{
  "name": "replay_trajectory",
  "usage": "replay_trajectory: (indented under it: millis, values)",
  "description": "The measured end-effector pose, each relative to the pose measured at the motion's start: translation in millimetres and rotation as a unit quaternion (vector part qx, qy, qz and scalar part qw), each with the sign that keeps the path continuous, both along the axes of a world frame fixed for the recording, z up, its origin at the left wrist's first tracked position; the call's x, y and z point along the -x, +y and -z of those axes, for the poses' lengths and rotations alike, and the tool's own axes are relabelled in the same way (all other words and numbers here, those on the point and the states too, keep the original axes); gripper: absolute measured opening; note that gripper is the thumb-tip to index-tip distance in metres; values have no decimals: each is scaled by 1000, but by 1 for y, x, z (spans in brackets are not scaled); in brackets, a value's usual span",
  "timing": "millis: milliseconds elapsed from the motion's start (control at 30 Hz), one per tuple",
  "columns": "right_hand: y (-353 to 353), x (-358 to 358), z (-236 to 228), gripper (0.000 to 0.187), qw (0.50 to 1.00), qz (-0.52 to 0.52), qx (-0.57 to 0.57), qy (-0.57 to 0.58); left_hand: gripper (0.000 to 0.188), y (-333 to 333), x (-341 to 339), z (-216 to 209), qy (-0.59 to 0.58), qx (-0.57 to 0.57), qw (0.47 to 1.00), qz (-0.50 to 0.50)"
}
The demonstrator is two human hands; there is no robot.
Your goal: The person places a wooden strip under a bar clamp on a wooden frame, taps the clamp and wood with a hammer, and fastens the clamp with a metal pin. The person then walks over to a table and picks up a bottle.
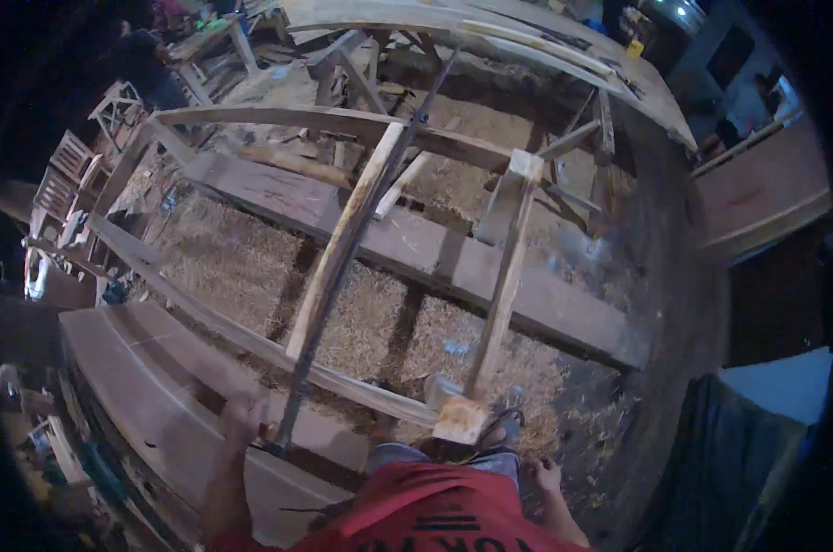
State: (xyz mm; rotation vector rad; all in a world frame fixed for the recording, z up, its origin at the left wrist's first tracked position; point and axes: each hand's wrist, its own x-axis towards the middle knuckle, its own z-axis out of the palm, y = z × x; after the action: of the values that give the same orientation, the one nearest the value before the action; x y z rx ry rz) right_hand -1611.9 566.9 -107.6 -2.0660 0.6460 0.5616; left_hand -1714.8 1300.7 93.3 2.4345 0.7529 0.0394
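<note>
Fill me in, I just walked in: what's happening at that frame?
A person stands over a wooden frame set on a sawdust-covered floor. Their left hand grips the near end of a long bar clamp lying across the frame. The right hand hangs free by their side. Wood blocks sit at the near corner.

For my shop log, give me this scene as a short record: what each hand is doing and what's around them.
left hand: gripping the near end of a long metal bar clamp
right hand: hanging free beside the red shirt, holding nothing
work: wooden frame with the clamp across it
floor: sawdust, thick planks
</note>
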Motion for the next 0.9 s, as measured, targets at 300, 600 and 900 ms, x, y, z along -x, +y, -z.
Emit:
replay_trajectory:
  millis: [300, 600, 900]
  values:
    - [-171, -148, -35, 39, 986, -150, 56, 51, 60, -340, -135, 40, -97, -157, 981, 50]
    - [-273, -188, -32, 36, 963, -214, 130, 102, 52, -381, -167, 134, -54, -29, 984, -167]
    - [-191, -320, -9, 21, 949, -297, 97, -48, 60, -357, -128, 178, -147, 80, 957, -238]
